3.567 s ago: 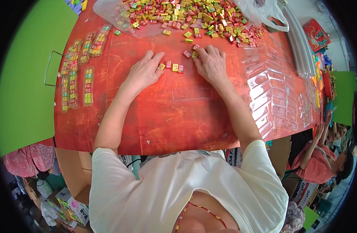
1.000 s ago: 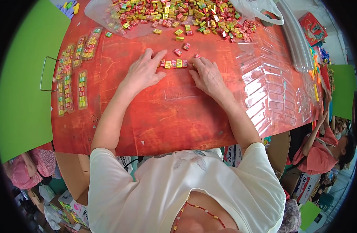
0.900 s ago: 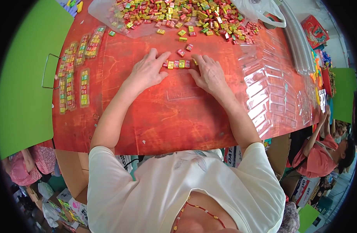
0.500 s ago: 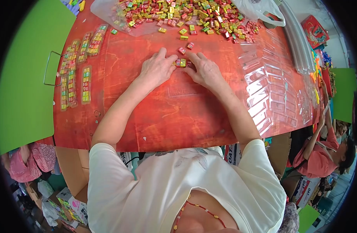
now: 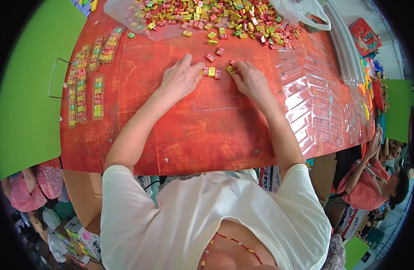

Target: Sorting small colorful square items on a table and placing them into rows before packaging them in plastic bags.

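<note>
A short row of small red and yellow foil-wrapped blocks [image 5: 211,72] lies on the red table before me. My left hand [image 5: 182,75] is at the row's left end, fingers curled and thumb against the end block, which is partly hidden. To the right of the row, my right hand [image 5: 252,82] pinches a yellow block [image 5: 230,70] between thumb and fingers. A red block [image 5: 232,63] sits right by those fingertips. Two loose red blocks [image 5: 210,57] lie just beyond the row. Nearer to me, a clear plastic tray [image 5: 217,104] lies flat between my forearms.
A large heap of similar blocks [image 5: 207,15] covers the table's far side, with plastic bags [image 5: 301,12] beside it. Filled clear trays [image 5: 98,96] lie at left. Unfilled clear trays [image 5: 301,110] spread at right, near a long stack [image 5: 344,49]. Another person [image 5: 369,189] sits at right.
My right hand has moved right, away from the row, with a yellow block in its fingers. The row's right end now shows. My left hand stays nearly in place.
</note>
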`<state>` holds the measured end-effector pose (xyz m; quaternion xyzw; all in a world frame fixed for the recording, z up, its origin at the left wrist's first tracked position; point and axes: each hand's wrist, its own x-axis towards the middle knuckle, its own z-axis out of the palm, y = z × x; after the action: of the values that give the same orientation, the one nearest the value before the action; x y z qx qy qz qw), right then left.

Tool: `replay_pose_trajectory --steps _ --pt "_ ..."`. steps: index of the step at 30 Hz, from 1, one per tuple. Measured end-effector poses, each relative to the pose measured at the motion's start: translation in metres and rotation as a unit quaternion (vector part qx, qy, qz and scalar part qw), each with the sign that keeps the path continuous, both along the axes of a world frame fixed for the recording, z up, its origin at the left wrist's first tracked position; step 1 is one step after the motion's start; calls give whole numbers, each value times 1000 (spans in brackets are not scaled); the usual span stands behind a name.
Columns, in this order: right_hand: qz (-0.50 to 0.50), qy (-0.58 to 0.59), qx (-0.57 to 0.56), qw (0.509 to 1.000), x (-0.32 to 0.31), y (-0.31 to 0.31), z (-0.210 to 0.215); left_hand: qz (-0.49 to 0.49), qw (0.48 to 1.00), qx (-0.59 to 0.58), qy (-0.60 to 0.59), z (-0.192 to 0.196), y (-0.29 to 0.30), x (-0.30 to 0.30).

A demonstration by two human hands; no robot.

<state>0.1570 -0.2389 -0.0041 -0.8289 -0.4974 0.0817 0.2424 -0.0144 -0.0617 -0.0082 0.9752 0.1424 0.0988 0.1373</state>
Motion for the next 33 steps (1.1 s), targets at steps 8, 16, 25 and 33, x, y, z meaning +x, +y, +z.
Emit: replay_pose_trajectory --steps 8,16,25,33 --pt "7 134 -45 990 -11 -3 6 -3 1000 10 -8 -2 0 1" --pt "74 -66 -39 994 -19 5 5 -3 1000 12 -8 -2 0 0" --pt "74 -95 -32 992 -27 15 2 -3 1000 12 -5 -3 -2 0" --pt "74 -74 23 994 -29 -11 18 -11 999 -32 -23 22 -26 -13"
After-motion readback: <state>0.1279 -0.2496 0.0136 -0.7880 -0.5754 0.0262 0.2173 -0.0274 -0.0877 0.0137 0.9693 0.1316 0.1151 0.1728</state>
